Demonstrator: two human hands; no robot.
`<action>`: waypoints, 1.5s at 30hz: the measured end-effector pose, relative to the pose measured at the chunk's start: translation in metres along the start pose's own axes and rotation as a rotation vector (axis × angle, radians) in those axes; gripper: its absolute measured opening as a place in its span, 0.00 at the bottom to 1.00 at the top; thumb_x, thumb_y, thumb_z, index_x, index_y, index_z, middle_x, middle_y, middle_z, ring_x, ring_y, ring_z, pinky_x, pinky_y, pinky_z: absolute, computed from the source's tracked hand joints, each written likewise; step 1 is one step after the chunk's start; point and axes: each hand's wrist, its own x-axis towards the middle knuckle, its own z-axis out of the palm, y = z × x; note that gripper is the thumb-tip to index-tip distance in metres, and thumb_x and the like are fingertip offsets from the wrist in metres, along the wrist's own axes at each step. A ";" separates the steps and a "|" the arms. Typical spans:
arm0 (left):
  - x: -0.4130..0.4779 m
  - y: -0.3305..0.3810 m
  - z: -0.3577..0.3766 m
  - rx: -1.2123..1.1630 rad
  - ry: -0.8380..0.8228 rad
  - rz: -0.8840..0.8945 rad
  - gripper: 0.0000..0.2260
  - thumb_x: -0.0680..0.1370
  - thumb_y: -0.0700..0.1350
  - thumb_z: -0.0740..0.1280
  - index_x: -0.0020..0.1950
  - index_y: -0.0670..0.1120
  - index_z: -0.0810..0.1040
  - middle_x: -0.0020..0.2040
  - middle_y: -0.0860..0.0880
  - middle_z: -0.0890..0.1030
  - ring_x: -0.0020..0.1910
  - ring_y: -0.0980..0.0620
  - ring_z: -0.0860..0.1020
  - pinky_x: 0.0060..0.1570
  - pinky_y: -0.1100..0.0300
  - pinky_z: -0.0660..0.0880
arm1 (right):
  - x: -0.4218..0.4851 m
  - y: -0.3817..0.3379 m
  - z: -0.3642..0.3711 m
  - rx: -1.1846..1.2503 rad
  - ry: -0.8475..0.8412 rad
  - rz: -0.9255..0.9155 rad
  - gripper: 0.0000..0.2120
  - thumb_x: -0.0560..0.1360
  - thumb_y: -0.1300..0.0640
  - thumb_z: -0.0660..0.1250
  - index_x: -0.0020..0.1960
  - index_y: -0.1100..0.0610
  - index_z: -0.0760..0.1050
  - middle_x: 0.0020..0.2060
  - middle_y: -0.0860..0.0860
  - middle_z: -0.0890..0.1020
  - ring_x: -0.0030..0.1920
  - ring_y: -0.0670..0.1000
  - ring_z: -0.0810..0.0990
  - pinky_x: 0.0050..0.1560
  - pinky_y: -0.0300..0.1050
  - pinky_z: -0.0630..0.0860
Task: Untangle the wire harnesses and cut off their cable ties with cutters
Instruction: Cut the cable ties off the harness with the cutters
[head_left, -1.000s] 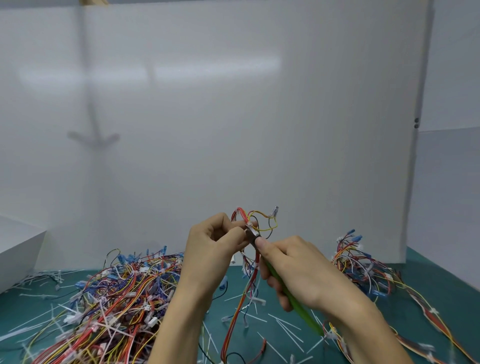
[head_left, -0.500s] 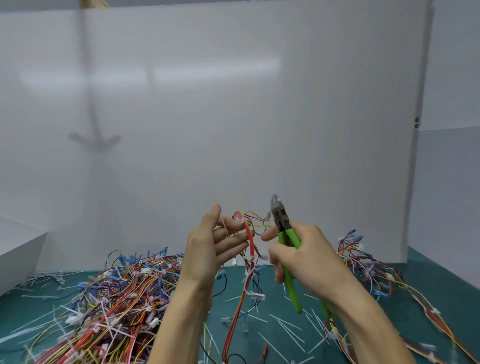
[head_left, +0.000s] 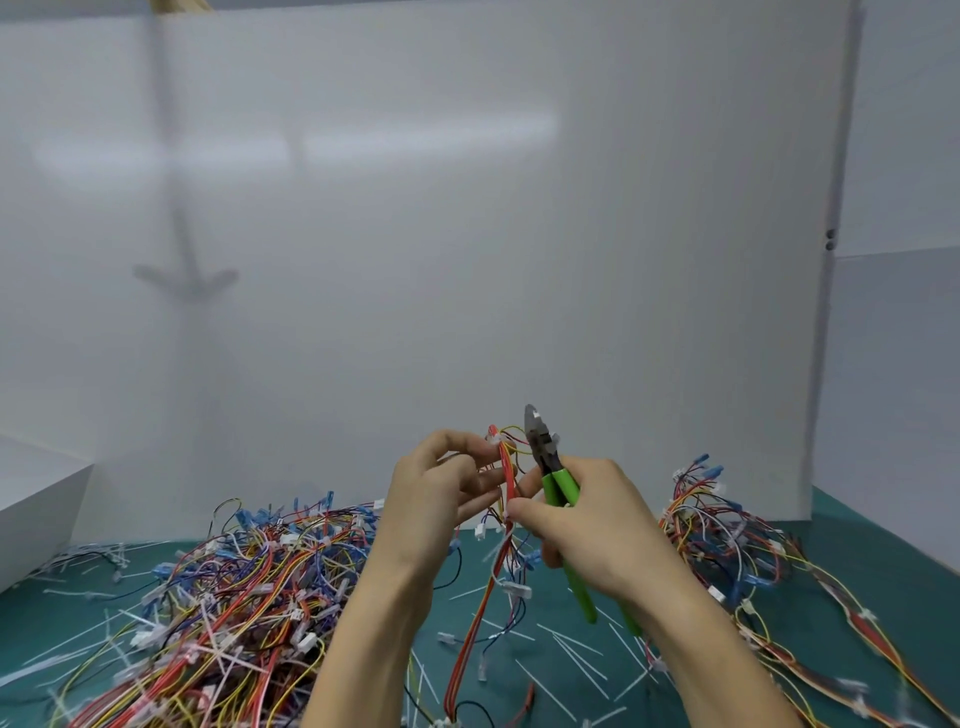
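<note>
While the right hand wraps the green handles of the cutters, whose blades look closed and point up, its forefinger reaches out to touch the red harness just beside them. The left hand meets the harness from the other side, fingers loosely spread with their tips at its upper loop; whether they pinch it I cannot tell. The harness hangs between the hands, trailing down to the mat. Cut ties litter the mat; a tangled pile lies left, a smaller heap right. This looks like the hunt for this harness's next tie. The next move calls for a firm left hold by that tie, with the blades opened and tipped onto it clear of the wires.
</note>
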 end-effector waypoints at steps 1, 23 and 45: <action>0.000 0.001 0.000 0.007 -0.014 -0.003 0.14 0.73 0.27 0.55 0.45 0.40 0.77 0.48 0.43 0.86 0.47 0.46 0.86 0.45 0.59 0.82 | 0.001 0.000 -0.001 0.053 0.006 0.000 0.04 0.72 0.57 0.73 0.42 0.55 0.78 0.29 0.50 0.79 0.31 0.52 0.80 0.41 0.57 0.82; 0.000 -0.006 -0.007 0.033 0.074 -0.030 0.02 0.75 0.37 0.72 0.43 0.40 0.85 0.37 0.43 0.85 0.34 0.53 0.81 0.36 0.62 0.81 | -0.006 -0.002 0.000 -0.443 -0.007 -0.127 0.27 0.76 0.29 0.41 0.44 0.45 0.71 0.39 0.44 0.79 0.41 0.49 0.77 0.41 0.48 0.69; -0.007 0.004 -0.005 0.118 0.126 0.075 0.01 0.72 0.39 0.75 0.41 0.44 0.86 0.37 0.43 0.86 0.35 0.52 0.83 0.37 0.65 0.81 | -0.008 -0.001 -0.002 -0.625 0.003 -0.153 0.27 0.79 0.32 0.43 0.36 0.50 0.64 0.31 0.48 0.74 0.34 0.46 0.72 0.31 0.45 0.63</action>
